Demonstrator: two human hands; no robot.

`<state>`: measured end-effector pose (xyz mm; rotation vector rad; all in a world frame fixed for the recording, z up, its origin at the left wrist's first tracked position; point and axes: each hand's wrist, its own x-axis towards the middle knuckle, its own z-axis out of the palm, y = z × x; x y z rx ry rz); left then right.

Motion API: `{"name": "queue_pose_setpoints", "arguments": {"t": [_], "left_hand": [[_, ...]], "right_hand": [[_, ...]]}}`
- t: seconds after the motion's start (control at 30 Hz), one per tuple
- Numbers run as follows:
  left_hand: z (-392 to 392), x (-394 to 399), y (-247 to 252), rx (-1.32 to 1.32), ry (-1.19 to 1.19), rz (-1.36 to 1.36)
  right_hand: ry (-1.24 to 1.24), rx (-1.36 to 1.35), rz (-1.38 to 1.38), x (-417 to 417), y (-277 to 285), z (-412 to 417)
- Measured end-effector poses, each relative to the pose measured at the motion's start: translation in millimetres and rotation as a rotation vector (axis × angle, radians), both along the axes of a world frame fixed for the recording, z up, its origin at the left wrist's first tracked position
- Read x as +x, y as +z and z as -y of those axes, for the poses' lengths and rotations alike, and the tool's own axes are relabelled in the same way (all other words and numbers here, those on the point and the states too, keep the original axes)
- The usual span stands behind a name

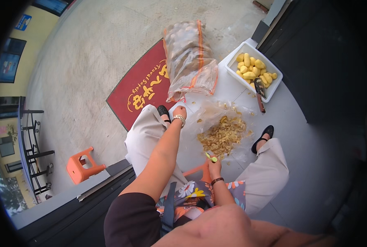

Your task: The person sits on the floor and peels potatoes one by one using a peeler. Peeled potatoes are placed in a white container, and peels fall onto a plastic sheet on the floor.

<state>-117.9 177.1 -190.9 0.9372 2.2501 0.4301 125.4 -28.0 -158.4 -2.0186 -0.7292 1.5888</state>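
My left hand (180, 111) is stretched out beside the open end of a mesh-and-plastic sack (188, 58) filled with round brown produce, probably potatoes. Its fingers look curled, but whether they hold anything is hidden. Nearer my body, my right hand (214, 169) grips a green-handled peeler (211, 158). Just beyond it, a heap of peelings (223, 136) lies on a clear plastic sheet (205, 112) on the floor. Peeled yellow potatoes (249, 75) sit in a white plastic tub (274, 89) at upper right. A cleaver (259, 92) with a brown handle leans over the tub's near rim.
Under the sack is a red doormat (124, 95) with yellow writing. An orange plastic stool (78, 168) stands at left, past the door sill (93, 182). My black shoes (265, 137) flank the peelings. A dark panel (313, 77) rises at right; folded tables (32, 148) stand far left.
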Motion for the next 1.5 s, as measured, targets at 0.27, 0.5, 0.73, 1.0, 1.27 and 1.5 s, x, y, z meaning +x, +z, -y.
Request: {"name": "queue_pose_setpoints", "arguments": {"t": [0.27,0.5,0.73,1.0,1.27,1.5], "left_hand": [[-83,-65,-94,-0.318,-0.314,-0.091],[-129,-95,-185,-0.441,-0.724,-0.39],[-136,-99,-184,-0.483,-0.648,-0.423],[-128,-68,-133,-0.454,-0.607,-0.433],[-14,-63,-102,0.243,0.18,0.22],[83,80,67,0.125,0.133,1.012]], "right_hand": [[-0.263,-0.35,-0.194,-27,13,-43],[-0.33,-0.503,-0.303,-31,-9,-73],[-0.309,-0.609,-0.437,-40,-16,-74],[-0.38,-0.496,-0.43,-33,-2,-82],[-0.365,-0.335,-0.463,-26,25,-34],[-0.363,0.119,-0.27,2,74,-37]]}}
